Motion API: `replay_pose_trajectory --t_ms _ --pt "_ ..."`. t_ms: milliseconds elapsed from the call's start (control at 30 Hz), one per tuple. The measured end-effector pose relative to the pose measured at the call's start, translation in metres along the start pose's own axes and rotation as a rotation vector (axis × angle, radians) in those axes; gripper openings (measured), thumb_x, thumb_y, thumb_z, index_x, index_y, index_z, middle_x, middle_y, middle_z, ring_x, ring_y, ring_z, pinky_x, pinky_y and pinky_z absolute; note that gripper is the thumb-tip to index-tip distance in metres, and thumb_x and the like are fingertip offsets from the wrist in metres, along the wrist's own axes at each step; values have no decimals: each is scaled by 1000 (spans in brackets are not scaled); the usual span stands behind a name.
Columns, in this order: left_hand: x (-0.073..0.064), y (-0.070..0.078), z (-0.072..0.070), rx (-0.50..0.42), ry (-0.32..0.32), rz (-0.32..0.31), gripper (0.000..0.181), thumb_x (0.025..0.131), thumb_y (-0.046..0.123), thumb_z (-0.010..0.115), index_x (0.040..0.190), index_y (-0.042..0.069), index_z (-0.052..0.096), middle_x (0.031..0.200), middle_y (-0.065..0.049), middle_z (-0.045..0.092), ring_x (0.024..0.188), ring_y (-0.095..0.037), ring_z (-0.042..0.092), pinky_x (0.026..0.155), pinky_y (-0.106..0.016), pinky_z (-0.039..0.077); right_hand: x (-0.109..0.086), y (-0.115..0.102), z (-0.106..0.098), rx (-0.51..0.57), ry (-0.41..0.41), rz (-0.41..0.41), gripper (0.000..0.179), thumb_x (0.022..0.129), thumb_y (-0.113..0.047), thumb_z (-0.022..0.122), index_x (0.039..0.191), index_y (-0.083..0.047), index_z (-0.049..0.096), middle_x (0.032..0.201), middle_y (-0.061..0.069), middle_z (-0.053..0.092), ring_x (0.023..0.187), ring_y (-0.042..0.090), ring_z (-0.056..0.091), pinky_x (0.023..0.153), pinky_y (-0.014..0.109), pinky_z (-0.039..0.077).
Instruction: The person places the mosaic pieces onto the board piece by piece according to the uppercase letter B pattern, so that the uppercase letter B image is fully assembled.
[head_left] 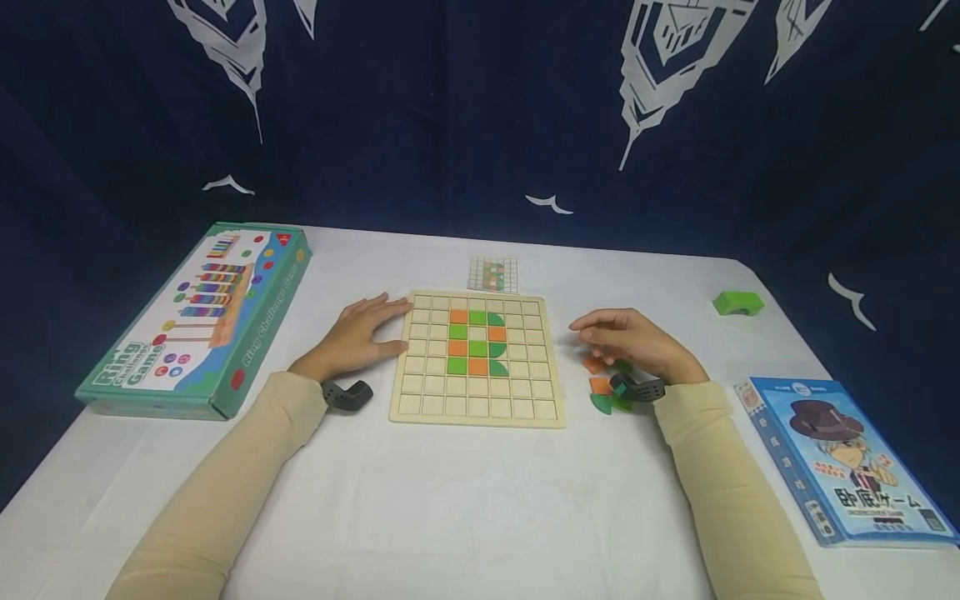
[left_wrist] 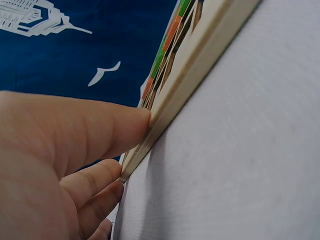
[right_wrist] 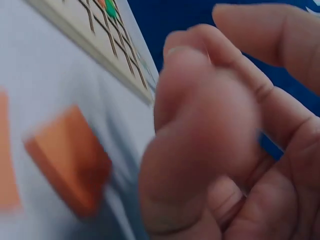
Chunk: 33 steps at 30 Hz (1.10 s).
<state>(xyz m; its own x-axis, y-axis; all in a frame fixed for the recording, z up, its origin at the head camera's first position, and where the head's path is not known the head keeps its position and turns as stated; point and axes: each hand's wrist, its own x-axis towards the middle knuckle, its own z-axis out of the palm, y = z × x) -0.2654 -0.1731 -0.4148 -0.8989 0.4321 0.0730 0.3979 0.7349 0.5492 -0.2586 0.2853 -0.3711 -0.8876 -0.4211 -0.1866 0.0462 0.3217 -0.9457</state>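
left hand [head_left: 356, 333] touches board [head_left: 477, 407] — tile columns [head_left: 477, 347] pointing away

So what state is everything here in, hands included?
Board: flat, partly filled
Card: flat, beyond the board
Loose tiles: clustered right of the board
Green block: set apart, untouched
Ring box: closed, flat
Blue box: closed, flat
Left hand: touching the board's left edge
Right hand: near the loose tiles, fingers bent
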Motion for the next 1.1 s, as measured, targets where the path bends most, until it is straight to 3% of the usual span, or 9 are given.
replay_pose_trajectory --t_ms 233,533,700,867,1100 --pt "0 0 0 -4 -7 -6 72 100 31 70 165 9 46 174 -12 38 166 -37 18 134 -56 6 -9 7 -17 -97 18 21 28 106 -7 66 126 12 69 78 0 58 59 10 45 52 19 37" --pt "-1 1 0 0 -4 -8 71 101 29 69 165 8 45 173 -13 38 165 -38 18 134 -57 6 -11 16 -24 -114 9 77 38 104 -5 68 133 19 61 79 -4 63 60 9 47 55 19 42" --pt "-1 0 -1 -1 -4 -6 71 101 29 69 165 8 45 173 -13 38 165 -38 18 134 -57 6 -11 19 -24 -159 -24 56 39 98 1 71 131 21 62 88 -2 70 65 9 50 57 19 45" --pt "-1 1 -1 -1 -3 -4 71 101 29 69 164 7 46 173 -13 38 165 -38 19 134 -56 6 -9 19 -24 -218 -76 31 42 91 6 76 129 20 65 84 -1 64 71 9 51 59 19 43" --pt "-1 0 0 0 -2 -4 71 101 29 69 164 8 46 173 -12 38 165 -37 19 135 -56 5 -7 17 -22 -302 -104 -5 40 89 9 78 126 20 67 81 0 61 66 8 49 59 19 43"
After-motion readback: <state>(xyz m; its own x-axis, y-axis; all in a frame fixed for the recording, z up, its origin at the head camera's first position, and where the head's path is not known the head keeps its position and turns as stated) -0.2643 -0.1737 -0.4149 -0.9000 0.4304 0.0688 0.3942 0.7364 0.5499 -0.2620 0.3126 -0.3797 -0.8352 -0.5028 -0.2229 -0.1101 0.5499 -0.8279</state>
